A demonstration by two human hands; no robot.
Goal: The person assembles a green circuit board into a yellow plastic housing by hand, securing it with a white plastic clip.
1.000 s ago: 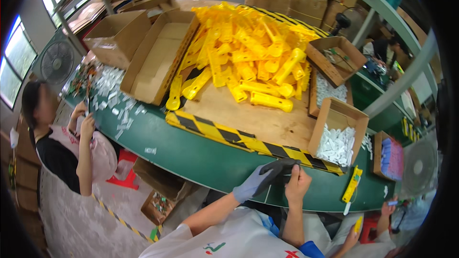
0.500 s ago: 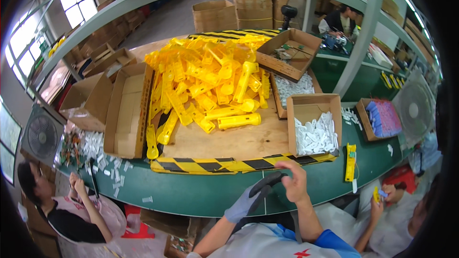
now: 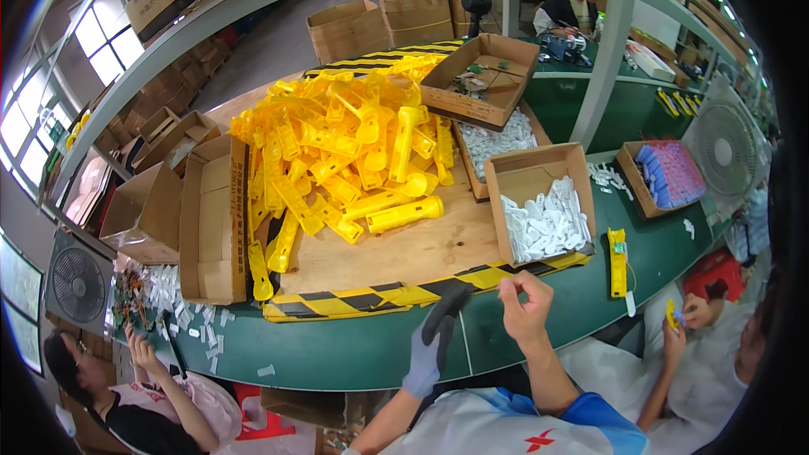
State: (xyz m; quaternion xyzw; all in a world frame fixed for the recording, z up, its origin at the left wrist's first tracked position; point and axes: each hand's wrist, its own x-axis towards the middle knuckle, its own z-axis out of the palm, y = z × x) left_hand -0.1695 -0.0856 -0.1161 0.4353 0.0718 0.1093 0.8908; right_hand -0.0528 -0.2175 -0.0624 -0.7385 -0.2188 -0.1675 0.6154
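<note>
Both hands are up over the near edge of the green bench point(image 3: 354, 354), just in front of the black-and-yellow striped board edge point(image 3: 379, 293). The left hand point(image 3: 434, 341) wears a grey glove with dark fingertips and holds a thin dark strip-like piece point(image 3: 468, 292) that runs across to the bare right hand point(image 3: 524, 307). The right hand's fingers are curled shut, pinching at that piece's end (too small to tell what it actually is).

My take on doing this bit well: keep both hands close together and low over the bench, let the gloved hand steady the piece and the bare fingertips do the fine work.

The piece sits between the two hands, touching both. The box of small white parts point(image 3: 546, 223) is just beyond the right hand, and the yellow plastic housings point(image 3: 354, 152) are piled well further back.
</note>
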